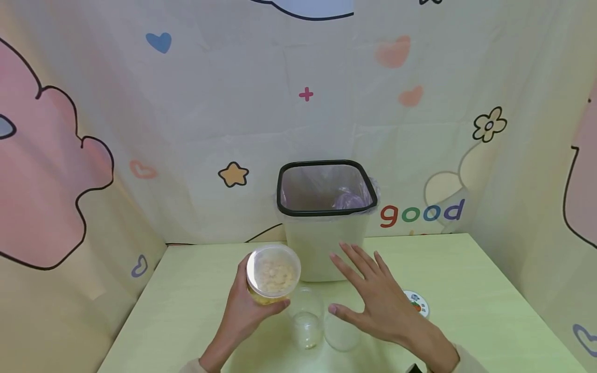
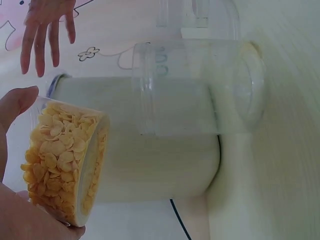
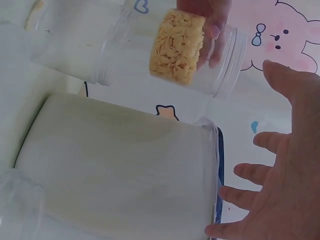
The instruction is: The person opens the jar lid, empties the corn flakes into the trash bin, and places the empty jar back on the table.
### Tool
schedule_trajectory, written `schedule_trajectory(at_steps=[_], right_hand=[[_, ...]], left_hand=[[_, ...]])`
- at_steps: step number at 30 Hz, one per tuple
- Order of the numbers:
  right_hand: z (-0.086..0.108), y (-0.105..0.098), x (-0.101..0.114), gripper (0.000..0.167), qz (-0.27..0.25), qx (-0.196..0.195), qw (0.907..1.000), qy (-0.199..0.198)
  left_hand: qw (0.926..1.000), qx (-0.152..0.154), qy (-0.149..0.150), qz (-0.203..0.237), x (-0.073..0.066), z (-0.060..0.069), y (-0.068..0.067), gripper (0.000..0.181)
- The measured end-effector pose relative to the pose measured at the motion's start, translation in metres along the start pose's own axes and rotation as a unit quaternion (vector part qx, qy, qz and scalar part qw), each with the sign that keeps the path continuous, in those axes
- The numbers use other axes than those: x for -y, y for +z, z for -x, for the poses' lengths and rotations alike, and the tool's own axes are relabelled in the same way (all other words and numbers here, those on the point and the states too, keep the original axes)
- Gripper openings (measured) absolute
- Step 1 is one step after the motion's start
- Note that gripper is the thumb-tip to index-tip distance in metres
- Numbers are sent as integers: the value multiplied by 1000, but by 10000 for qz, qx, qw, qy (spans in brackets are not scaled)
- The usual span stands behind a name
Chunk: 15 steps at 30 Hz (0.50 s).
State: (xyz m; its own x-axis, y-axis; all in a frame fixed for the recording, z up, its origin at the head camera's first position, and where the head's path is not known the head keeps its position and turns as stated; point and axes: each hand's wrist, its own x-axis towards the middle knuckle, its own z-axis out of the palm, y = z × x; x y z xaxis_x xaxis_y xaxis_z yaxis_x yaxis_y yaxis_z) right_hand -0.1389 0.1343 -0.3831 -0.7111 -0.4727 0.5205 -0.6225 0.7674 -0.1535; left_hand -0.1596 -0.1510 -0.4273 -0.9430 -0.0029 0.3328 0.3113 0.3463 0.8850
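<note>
My left hand (image 1: 247, 305) grips a clear plastic jar (image 1: 273, 272) of yellow flakes above the table, its round top facing up toward the head camera. In the left wrist view the flakes (image 2: 62, 155) show through the jar's side. My right hand (image 1: 387, 305) is raised to the right of the jar with fingers spread, holding nothing; the right wrist view shows its fingers (image 3: 245, 197) apart. Below and between the hands, a clear empty-looking jar (image 1: 307, 324) stands on the table, with another clear round item (image 1: 342, 331) beside it, partly under my right hand.
A pale bin (image 1: 322, 248) with a black rim and a plastic liner stands at the table's back edge, before a printed curtain. A round white lid (image 1: 418, 303) with a printed picture lies behind my right wrist, partly hidden. The table (image 1: 494, 305) extends to both sides.
</note>
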Motion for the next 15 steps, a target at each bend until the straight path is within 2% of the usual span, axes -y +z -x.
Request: schedule_trajectory(at_steps=[9,15], right_hand=[[-13,-8,4,87,-35,-65,9999,-140],[-19,-13,7,91,-114,-6,9999,-99]], left_hand=[[9995,-87,281,-104,-18,-2,12,115],[9977,-173,567,-327,-24,-4,23,113]])
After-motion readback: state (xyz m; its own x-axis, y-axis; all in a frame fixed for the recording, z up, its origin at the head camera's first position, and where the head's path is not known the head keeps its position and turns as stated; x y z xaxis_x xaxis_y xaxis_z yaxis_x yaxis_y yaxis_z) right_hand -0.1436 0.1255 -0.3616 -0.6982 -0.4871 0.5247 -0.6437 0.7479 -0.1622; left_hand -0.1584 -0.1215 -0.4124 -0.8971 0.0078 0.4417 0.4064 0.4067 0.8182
